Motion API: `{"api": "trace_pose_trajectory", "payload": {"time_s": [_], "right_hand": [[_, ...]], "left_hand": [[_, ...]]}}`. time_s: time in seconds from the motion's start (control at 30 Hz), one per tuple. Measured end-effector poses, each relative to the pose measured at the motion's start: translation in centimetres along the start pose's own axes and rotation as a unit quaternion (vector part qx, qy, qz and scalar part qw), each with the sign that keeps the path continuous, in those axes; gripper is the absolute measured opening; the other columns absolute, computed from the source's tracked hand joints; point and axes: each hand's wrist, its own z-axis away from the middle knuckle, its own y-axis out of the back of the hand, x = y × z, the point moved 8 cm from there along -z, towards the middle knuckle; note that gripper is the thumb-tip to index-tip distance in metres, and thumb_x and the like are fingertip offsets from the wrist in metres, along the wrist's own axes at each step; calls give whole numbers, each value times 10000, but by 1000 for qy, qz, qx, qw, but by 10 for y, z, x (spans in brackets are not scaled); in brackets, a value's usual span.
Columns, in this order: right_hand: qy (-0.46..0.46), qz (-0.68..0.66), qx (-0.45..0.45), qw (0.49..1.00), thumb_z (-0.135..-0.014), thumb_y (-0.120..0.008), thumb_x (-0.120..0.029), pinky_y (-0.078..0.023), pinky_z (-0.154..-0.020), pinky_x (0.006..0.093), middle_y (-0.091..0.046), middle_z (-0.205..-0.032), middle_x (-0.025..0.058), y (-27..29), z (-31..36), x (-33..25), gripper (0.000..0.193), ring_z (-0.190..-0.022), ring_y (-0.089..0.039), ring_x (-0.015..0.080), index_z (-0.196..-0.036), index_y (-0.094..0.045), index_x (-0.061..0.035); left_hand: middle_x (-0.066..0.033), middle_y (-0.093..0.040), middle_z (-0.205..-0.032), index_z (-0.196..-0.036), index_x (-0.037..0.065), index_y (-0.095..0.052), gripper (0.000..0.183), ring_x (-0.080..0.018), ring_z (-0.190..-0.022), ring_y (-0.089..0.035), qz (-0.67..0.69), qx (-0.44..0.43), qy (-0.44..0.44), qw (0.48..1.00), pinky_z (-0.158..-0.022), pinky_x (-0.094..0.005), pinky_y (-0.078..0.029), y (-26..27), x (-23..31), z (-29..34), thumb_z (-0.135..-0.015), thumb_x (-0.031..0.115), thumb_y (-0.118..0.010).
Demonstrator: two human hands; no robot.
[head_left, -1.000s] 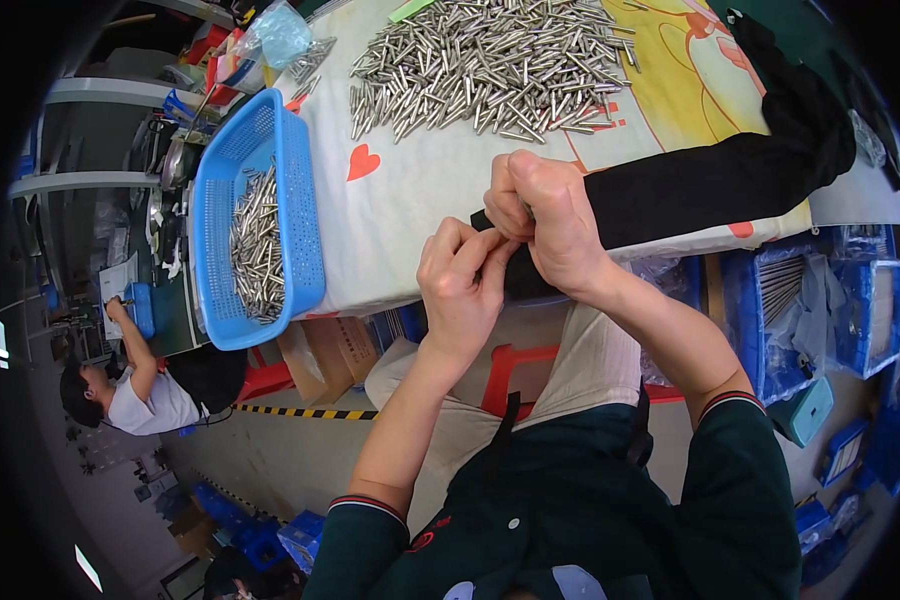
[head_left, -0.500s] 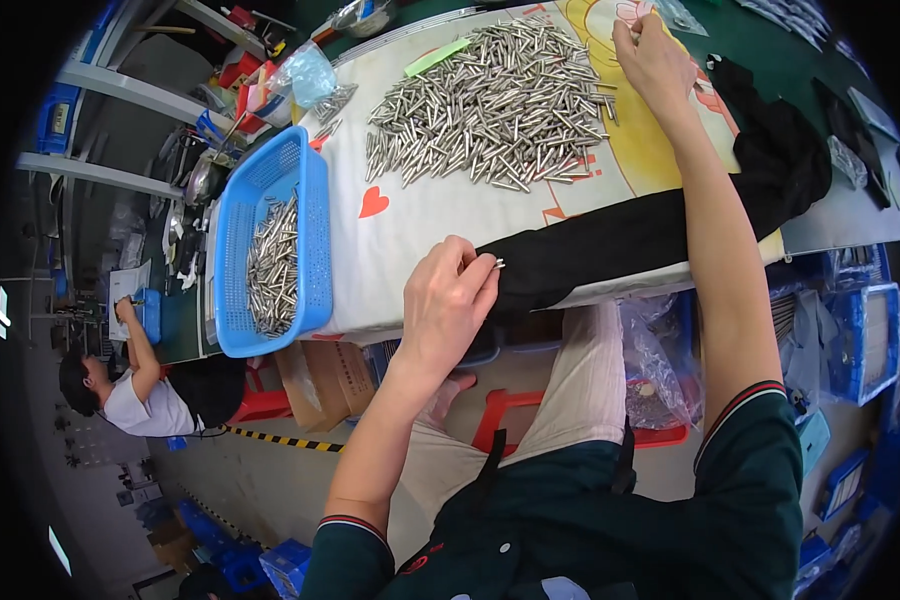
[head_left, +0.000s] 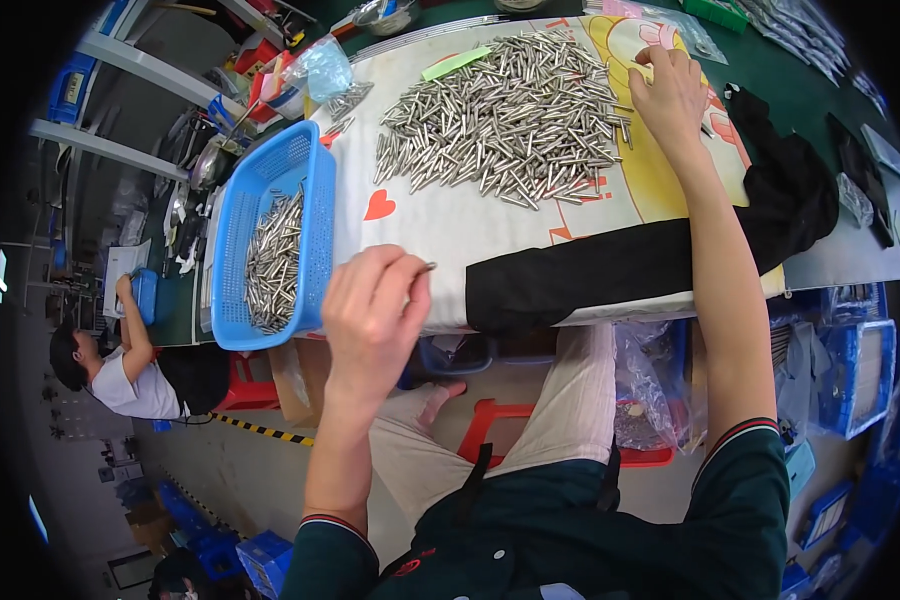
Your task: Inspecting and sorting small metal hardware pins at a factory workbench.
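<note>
Loosely heaped, slim pins point(head_left: 500, 120) gleam silver.

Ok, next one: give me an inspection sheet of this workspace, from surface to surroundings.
Surface: printed cloth over a dark green table.
Job's things: large loose heap of metal pins; more pins in a blue basket left of it.
Clutter: black fabric along the near edge; green strip at the heap's far edge; pale blue plastic bag beyond the basket.
Hands: left hand grips a small metal piece; right hand is at the yellow print, whether holding anything is unclear.
Cables: none identifiable for certain.
Surroundings: co-worker at left; blue crates at lower right.
</note>
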Motion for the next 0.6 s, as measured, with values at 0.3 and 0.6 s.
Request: {"api": "trace_pose_trajectory", "payload": {"time_s": [0.3,0.6], "right_hand": [[111,-222,-38,968,-731,-606,-91,-421,-675,369,-572,-769,58,26,11,-77,38,-786,-538,245,-762,-598,-70],[228,-125,-285,923,-641,-676,-197,-416,-698,379,-563,-777,75,31,76,-160,202,-836,-538,251,-749,-580,-56]], "left_hand": [[-94,-581,-962,-915,4,-597,211,-267,-934,-541,-206,94,152,962,-789,-372,-417,86,-86,6,-718,-2,-670],[-73,-524,-789,-899,34,-621,213,-252,-779,-517,122,-50,20,991,-695,-356,-410,-67,-13,-14,-690,14,-656]]}}
